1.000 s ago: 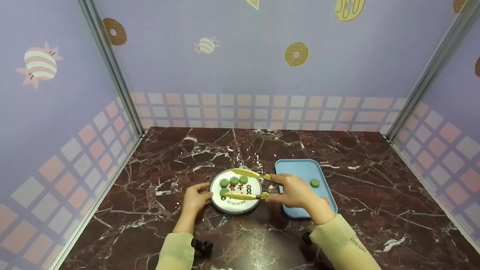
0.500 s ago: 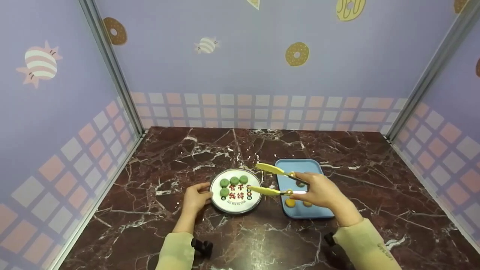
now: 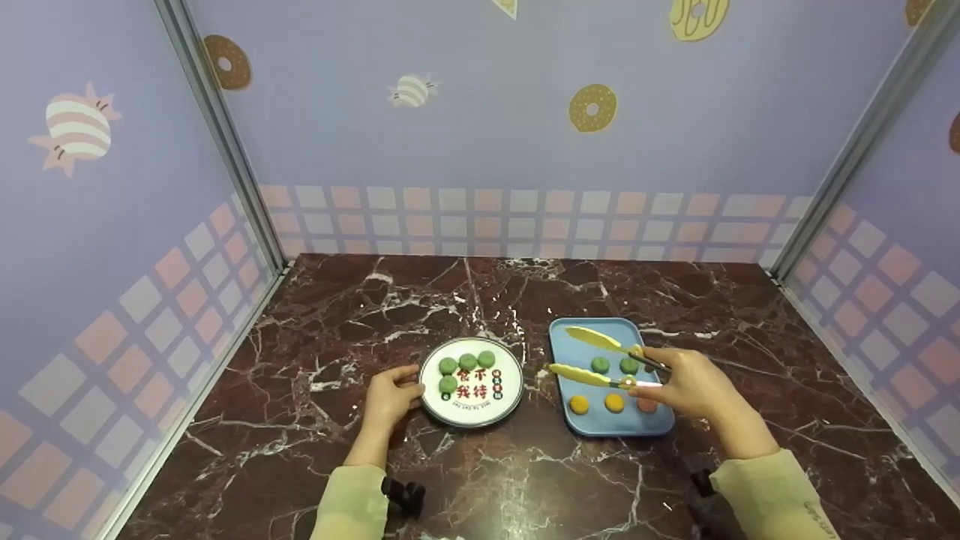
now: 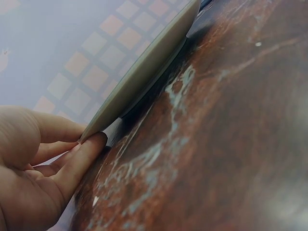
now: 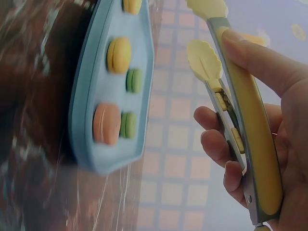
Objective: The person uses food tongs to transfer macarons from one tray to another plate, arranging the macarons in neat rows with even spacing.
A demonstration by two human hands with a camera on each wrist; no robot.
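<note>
My left hand point(image 3: 391, 396) holds the near-left rim of a round white plate point(image 3: 427, 390); in the left wrist view its thumb and fingertips meet at the edge of the plate point(image 4: 144, 67). Red characters and several green macarons point(image 3: 448, 384) show on the plate, grouped toward its upper left. My right hand point(image 3: 694, 384) grips yellow-tipped metal tongs point(image 3: 589, 375), whose arms stand apart with nothing between the tips. The tongs pass over a blue tray point(image 3: 585, 330). On it lie two green macarons point(image 5: 134, 81), two yellow macarons point(image 5: 119, 55) and a pink macaron point(image 5: 107, 123), partly covered in the head view.
Plate and tray stand side by side on a dark red marbled table point(image 3: 480, 480), with a gap between them. A purple back wall point(image 3: 495, 135) with printed sweets and side panels close in the table.
My right hand and the tongs have moved right, from over the plate to over the tray, uncovering the plate's characters and more of the macarons. The left hand stays at the plate.
</note>
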